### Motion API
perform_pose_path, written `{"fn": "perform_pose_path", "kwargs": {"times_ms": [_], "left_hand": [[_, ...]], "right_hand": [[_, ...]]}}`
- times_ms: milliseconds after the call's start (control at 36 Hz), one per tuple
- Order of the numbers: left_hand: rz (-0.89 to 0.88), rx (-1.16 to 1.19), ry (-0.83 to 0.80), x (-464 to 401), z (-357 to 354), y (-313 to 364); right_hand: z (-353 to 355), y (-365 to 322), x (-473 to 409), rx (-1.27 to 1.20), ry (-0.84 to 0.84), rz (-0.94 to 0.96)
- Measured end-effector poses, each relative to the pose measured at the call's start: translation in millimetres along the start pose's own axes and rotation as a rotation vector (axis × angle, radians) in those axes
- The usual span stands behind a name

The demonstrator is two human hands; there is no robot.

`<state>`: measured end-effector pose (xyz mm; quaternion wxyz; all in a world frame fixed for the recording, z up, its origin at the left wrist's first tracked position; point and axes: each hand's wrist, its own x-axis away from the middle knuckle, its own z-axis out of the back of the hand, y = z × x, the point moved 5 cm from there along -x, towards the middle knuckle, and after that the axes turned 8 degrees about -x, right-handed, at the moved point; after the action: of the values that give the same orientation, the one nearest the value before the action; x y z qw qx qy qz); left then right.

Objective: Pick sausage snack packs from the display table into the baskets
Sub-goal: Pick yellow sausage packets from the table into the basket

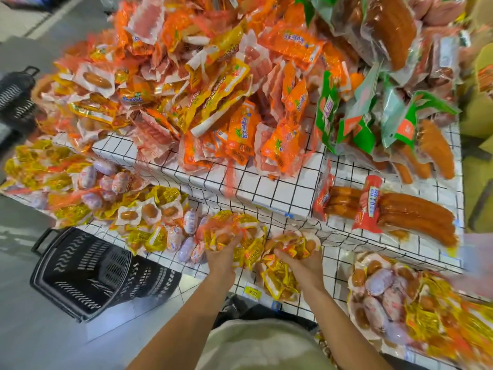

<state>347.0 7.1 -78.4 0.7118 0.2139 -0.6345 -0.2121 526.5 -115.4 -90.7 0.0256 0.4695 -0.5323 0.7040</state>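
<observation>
Sausage snack packs: small yellow packs (234,236) lie heaped at the near edge of the display table, and both hands hold bunches of them just above the lower tier.
Left hand: the left hand (222,253) has its fingers curled up round a bunch of yellow packs, with round sausages showing through clear windows.
Right hand: the right hand (304,259) grips a second bunch of yellow packs (293,245), thumb across the near side, fingers hidden beneath.
Between the hands: more yellow packs (277,280) lie loose on the table edge, just beside a yellow price tag (253,291).
Display table: the table (282,193) is covered in white cloth with a black grid and rises in steps.
Near basket: a black slotted basket (88,271) stands on the floor to the left of the left forearm, near the table edge, handle toward the left.
Far basket: a second black basket (17,94) stands further back at the left margin.
Left heap: yellow packs and pale round sausages (88,177) cover the lower tier.
Upper tier: a large pile of orange packs (213,89) fills the top step.
Right side: long sausages in a red-banded pack (394,212) lie flat; green-labelled packs (373,113) lean above them.
Near right: blurred round sausages (378,284).
</observation>
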Motion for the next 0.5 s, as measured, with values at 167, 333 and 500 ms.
{"fn": "perform_pose_path", "kwargs": {"times_ms": [167,333,500], "left_hand": [[-0.074,0.003,-0.077,-7,13,6],[-0.242,-0.073,-0.274,-10,31,22],[-0.219,-0.144,-0.496,-19,47,34]], "right_hand": [[8,2,2,-0.045,0.002,-0.075],[21,13,34,-0.186,0.006,-0.108],[22,20,82,-0.381,0.078,-0.046]]}}
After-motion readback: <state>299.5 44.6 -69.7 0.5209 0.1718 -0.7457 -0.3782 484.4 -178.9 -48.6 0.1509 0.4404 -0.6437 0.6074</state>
